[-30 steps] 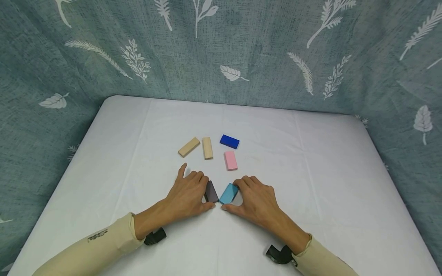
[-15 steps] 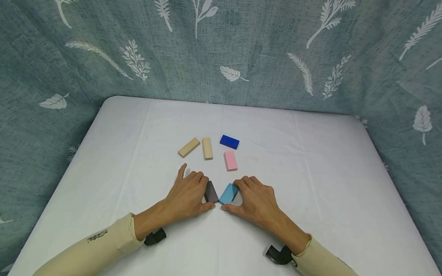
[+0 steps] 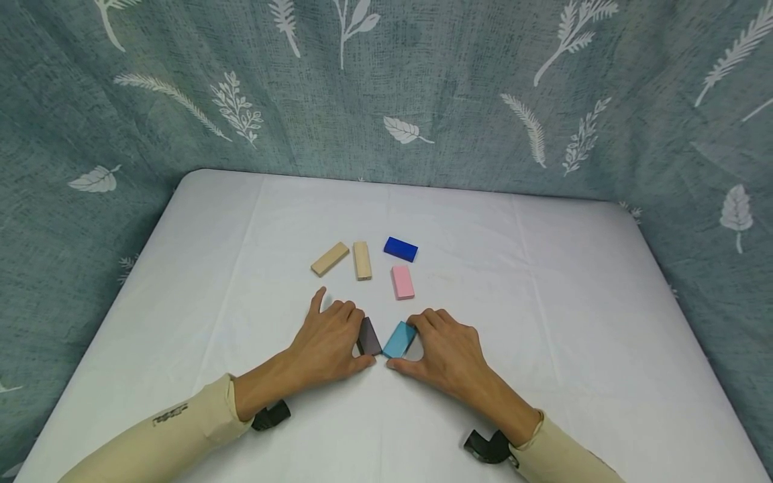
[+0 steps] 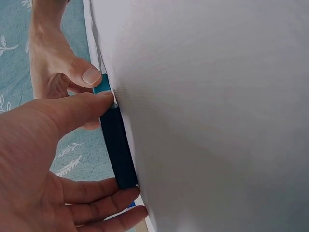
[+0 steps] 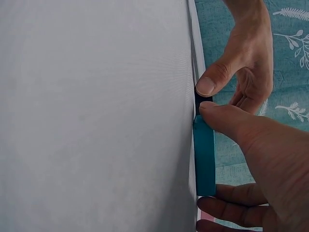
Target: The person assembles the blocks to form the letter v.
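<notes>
My left hand (image 3: 328,345) pinches a dark grey block (image 3: 369,337) lengthwise, thumb at its near end and fingers at its far end. In the left wrist view this block (image 4: 117,147) looks nearly black and lies low on the white cloth. With thumb and fingers at opposite ends, my right hand (image 3: 445,345) holds a light blue block (image 3: 399,340); the right wrist view shows that block (image 5: 204,155) as teal. The near ends of both blocks almost meet, and their far ends spread apart like a V. Whether they touch is hard to tell.
Beyond the hands lie a pink block (image 3: 402,282), a dark blue block (image 3: 401,249), an upright-lying wooden block (image 3: 362,261) and a slanted wooden block (image 3: 330,259). The white-covered table (image 3: 574,322) ends at a green leaf-patterned curtain (image 3: 386,87).
</notes>
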`<state>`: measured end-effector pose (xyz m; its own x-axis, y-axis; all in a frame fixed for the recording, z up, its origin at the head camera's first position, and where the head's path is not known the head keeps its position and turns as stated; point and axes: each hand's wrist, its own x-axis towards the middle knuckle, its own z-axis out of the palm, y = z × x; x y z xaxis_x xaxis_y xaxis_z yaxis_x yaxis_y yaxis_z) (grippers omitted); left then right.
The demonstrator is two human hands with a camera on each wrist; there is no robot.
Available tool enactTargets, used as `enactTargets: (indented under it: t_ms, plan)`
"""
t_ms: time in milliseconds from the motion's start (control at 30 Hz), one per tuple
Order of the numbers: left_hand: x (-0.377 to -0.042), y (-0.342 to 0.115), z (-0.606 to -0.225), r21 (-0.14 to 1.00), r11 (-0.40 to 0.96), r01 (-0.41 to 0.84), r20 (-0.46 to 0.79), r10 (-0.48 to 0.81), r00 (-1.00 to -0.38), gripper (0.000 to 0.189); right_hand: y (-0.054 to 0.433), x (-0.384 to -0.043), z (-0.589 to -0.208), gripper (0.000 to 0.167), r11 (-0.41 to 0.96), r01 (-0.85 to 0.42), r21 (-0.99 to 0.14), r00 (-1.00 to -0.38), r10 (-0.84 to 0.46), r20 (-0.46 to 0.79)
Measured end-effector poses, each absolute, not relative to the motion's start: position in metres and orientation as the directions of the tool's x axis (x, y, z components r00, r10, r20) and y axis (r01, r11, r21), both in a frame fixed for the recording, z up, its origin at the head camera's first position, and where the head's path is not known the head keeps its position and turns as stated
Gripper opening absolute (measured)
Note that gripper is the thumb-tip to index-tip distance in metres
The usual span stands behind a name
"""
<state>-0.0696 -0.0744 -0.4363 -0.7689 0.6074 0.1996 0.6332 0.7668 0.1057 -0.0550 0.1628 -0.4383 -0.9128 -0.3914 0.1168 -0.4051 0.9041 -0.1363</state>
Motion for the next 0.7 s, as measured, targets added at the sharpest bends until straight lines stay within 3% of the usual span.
enactTargets:
  t_ms: [700]
  plan:
    - [-0.0688,-0.0747,-0.4355,0.111,0.762,0.638,0.204,0.610,-0.765,0.068,0.1627,-0.0548,-0.4379,0.078,0.902,-0.408,-0.142,-0.911,-0.393,0.124]
